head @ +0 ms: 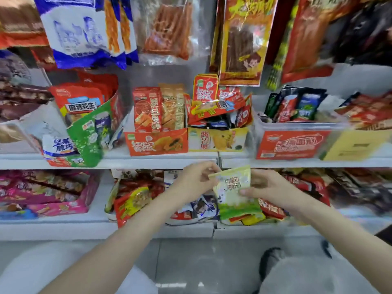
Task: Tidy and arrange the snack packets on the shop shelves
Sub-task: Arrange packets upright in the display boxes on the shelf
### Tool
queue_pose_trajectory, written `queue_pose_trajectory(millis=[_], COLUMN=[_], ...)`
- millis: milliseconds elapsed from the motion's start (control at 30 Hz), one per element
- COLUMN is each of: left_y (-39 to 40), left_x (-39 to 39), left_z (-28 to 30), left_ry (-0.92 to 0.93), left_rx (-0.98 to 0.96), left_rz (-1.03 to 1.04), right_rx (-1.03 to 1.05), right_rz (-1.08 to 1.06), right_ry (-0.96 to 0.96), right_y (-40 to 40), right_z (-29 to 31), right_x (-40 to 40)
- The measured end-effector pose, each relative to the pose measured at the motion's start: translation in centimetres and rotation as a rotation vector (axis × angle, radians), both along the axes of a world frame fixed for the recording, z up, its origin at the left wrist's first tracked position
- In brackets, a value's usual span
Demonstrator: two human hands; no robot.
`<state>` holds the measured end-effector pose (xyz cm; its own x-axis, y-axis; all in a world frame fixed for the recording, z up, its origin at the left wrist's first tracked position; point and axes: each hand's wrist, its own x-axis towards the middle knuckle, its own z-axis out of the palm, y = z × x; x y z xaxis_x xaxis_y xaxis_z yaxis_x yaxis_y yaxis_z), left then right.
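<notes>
Centre frame, before lower shelf: left hand (196, 179) and right hand (268, 186), each grip pinching pale green-white snack packet (232, 190). Packet unplaced; shelf boxes jumbled; tidying seems far from done.

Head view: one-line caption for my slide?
Both hands hold a green snack packet before the stocked shop shelves.
</notes>
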<state>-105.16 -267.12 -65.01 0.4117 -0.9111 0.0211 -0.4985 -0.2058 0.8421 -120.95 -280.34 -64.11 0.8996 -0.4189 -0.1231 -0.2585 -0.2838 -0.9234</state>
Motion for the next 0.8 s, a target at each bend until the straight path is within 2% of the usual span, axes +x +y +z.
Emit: queue_pose_trajectory(millis=[133,200,267,367,467,633,800], left_y=[-3.5,-4.5,-5.1,-5.8,-6.2,-6.9,-6.3], left_x=[-2.3,-2.7,-2.7,-2.3,-2.3,-2.5,-2.5], left_z=[-3.3,-5.4,-7.2,-9.5,-11.2,-12.6,-13.3], left_ry=[-0.189,-0.214,-0.239,-0.391,-0.369,-0.161,-0.102], left_rx=[0.145,0.227,0.3,0.384,0.468,0.444,0.469], left_rz=[-0.089,-0.1,-0.138,-0.233,-0.305,-0.247,-0.263], right_rx=[-0.17,-0.19,-0.111,-0.206,-0.356,-0.61,-0.795], right_rz=[-0.13,-0.255,-0.386,-0.47,-0.439,-0.307,-0.014], right_ry=[0.156,0.206,0.161,0.085,0.045,-0.091,0.088], right_y=[-2.6,-4.3,-5.5,-6.2,-6.5,-7.1,-8.4], right_z=[-4.3,-5.7,-6.5,-7.5,-7.8,-8.5,-11.5], right_x=[-2.7,-4.7,-6.6,-8.1,-7.1,-1.9,3.0])
